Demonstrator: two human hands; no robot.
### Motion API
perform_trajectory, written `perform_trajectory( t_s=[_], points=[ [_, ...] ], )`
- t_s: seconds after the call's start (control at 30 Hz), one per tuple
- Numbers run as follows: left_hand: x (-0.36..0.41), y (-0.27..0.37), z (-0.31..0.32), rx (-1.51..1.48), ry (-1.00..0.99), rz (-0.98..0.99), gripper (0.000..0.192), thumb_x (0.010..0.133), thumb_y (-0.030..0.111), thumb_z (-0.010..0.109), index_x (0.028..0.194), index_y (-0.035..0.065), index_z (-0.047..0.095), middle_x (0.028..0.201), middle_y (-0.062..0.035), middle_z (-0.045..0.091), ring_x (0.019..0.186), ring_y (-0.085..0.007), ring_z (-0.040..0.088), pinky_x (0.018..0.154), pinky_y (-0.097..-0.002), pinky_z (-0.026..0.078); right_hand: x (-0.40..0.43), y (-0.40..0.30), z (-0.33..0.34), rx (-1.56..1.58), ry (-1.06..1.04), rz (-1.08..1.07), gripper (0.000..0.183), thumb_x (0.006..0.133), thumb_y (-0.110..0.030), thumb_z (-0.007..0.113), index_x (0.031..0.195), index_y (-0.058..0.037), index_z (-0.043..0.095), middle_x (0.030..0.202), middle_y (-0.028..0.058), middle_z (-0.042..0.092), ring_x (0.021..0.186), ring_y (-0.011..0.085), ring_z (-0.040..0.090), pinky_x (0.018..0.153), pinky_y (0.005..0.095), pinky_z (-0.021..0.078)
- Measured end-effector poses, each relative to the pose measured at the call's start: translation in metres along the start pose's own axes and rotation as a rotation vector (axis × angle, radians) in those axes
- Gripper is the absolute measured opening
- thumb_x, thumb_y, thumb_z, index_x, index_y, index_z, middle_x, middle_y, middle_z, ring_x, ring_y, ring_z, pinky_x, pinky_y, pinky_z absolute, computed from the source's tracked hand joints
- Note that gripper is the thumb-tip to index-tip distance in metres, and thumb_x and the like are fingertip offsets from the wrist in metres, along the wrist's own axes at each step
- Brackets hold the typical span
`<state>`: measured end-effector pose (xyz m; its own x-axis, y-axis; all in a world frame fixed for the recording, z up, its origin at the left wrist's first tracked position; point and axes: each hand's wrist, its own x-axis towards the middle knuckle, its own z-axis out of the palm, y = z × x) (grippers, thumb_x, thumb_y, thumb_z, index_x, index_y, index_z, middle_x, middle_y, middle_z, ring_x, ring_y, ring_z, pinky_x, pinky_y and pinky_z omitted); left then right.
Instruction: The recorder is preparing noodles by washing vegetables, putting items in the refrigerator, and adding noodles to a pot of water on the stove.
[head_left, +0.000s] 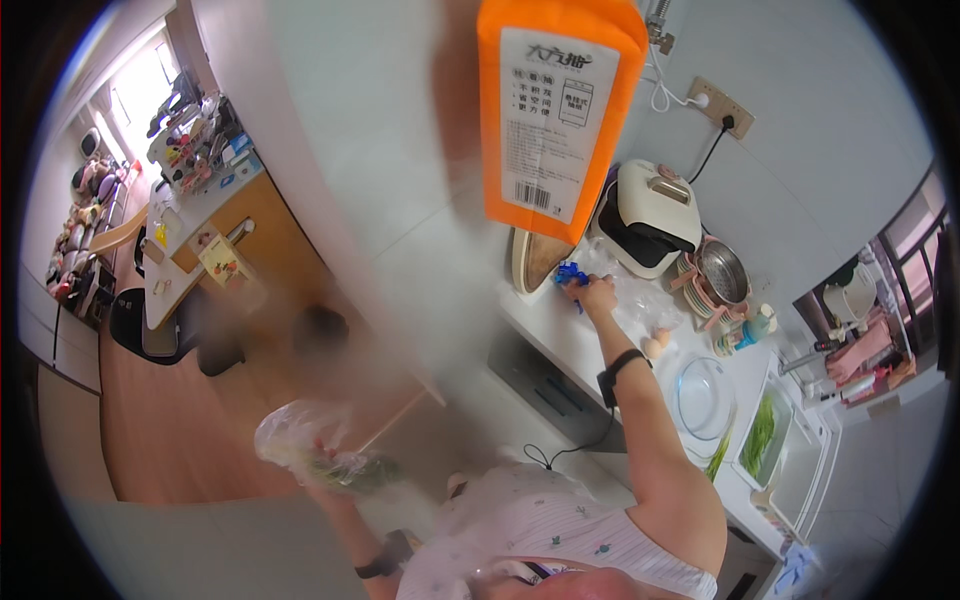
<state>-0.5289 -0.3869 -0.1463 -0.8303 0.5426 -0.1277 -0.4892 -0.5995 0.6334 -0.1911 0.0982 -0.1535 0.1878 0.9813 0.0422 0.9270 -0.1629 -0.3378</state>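
My left hand (322, 469) is at the lower left, away from the counter, with its fingers closed on a clear plastic bag (281, 435) that has leafy greens in it. My right hand (598, 294) reaches over the white counter (559, 330) and grips a small bright blue object (572, 274); its exact kind cannot be told. Beside that hand lies crumpled clear plastic (637, 296). Two eggs (654, 347) lie close to the right forearm. A round glass bowl (705, 397) stands farther along the counter.
An orange tissue pack (555, 120) hangs large at the top. Behind the right hand stand a cream air fryer (651, 217) and a steel colander (722, 271) on a dish rack. Greens lie in a basin (761, 439) at the sink. A dining table (180, 217) is at far left.
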Motion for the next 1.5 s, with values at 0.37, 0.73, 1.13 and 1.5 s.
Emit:
perform_trajectory(
  t_s=[0.37,0.73,1.13,1.5],
  points=[
    [0.016,0.010,-0.016,0.103,0.242,0.103,0.039,0.091,0.029,0.042,0.126,0.0099,0.041,0.110,-0.0096,0.058,0.084,-0.0215,0.058,0.069,-0.0413,0.052,-0.005,0.048,-0.073,1.162,-0.174,-0.283,0.010,0.081,-0.008,0.062,0.089,-0.0040,0.066,0.084,-0.0012,0.062,0.076,0.0071,0.054,0.073,0.0208,0.0403],
    [0.070,0.082,-0.060,-0.034,-0.023,0.054,0.030,0.087,0.023,0.053,0.112,0.0067,0.053,0.100,-0.0088,0.061,0.080,-0.0177,0.062,0.064,-0.0345,0.055,-0.068,0.048,-0.117,1.806,-0.515,-0.551,0.024,0.086,-0.019,0.052,0.103,-0.0023,0.051,0.091,0.0051,0.055,0.090,0.0177,0.050,0.089,0.0330,0.0369],
    [0.149,0.199,-0.174,-0.111,0.100,0.127,0.036,0.088,0.030,0.051,0.116,0.0077,0.049,0.100,-0.0107,0.060,0.081,-0.0231,0.062,0.065,-0.0371,0.055,-0.366,-0.216,0.046,1.407,-1.496,0.088,0.032,0.069,-0.005,0.056,0.099,0.0048,0.052,0.078,0.0067,0.056,0.072,0.0159,0.055,0.069,0.0262,0.0433],
    [0.265,0.316,-0.219,-0.062,0.213,0.187,0.042,0.092,0.038,0.040,0.119,0.0071,0.048,0.107,-0.0131,0.058,0.084,-0.0214,0.059,0.071,-0.0341,0.052,-0.456,-0.599,0.178,1.081,-2.422,-0.523,0.060,0.087,-0.060,0.031,0.085,-0.0038,0.050,0.071,0.0076,0.047,0.060,0.0201,0.047,0.059,0.0336,0.0426]
  ],
)
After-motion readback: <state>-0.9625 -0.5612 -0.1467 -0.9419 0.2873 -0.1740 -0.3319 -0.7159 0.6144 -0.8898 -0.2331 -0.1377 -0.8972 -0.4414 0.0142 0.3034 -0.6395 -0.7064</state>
